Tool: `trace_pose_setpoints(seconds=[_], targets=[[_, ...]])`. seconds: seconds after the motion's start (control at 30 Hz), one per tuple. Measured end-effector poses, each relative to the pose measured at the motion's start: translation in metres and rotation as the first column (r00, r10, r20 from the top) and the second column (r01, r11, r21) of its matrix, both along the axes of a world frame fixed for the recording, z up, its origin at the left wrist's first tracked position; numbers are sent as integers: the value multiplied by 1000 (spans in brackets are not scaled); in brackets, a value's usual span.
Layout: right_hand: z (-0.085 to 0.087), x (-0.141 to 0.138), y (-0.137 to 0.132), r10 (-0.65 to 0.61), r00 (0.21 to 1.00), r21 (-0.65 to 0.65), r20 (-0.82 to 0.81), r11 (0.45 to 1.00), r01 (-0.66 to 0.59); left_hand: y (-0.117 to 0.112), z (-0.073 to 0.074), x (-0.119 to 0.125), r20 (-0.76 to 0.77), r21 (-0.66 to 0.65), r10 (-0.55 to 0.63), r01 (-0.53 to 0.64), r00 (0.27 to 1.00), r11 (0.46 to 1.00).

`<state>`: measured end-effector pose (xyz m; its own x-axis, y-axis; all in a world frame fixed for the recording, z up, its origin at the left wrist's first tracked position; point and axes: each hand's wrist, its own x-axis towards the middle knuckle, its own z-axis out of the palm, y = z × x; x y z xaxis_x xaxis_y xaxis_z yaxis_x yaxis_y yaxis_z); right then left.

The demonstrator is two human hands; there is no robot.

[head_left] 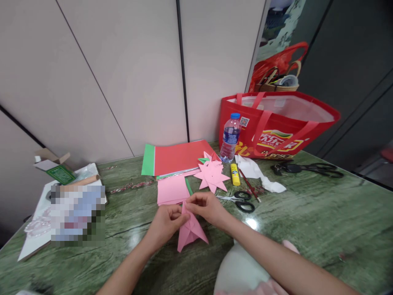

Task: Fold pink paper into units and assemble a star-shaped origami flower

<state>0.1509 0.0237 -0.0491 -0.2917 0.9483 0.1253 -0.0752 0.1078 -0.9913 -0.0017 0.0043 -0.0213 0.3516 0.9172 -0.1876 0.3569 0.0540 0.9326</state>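
Both my hands pinch a folded pink paper piece [190, 231] held just above the green marble table [307, 221]. My left hand [167, 224] grips its left side with fingers closed. From the right, my right hand [206, 207] pinches its top edge. Its pointed flaps hang down toward me. Just behind my hands lie a flat pink sheet [172, 189] and a finished pink paper star [212, 176].
A stack of red and green paper [176, 157], a water bottle [230, 138], a yellow glue stick [235, 174], black scissors [244, 201], crumpled white paper [260, 174] and a red shopping bag [276, 125] sit behind. More black scissors [310, 168] lie right. A white board [33, 237] lies left.
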Motion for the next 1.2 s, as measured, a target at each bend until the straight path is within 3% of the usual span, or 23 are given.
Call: trace_pose_setpoints(seconds=[0.37,0.5,0.67,0.87,1.2], targets=[[1,-3,-1,-34,998,30,49,999,32,0,-1,-1,24,0,-12,12,1000,1000],[1,-3,-1,-8,1000,-6,-22,1000,8,-1,-1,-1,58,-4,16,-16,998,1000],[2,-3,-1,12,999,17,34,1000,-13,-1,-2,1,96,-35,63,-59,993,998],[5,-2,-2,16,999,-37,41,999,-14,-1,2,2,89,-40,25,-22,996,999],[5,-2,-3,55,998,-72,-23,996,-57,-1,4,0,83,-44,89,-86,993,995]])
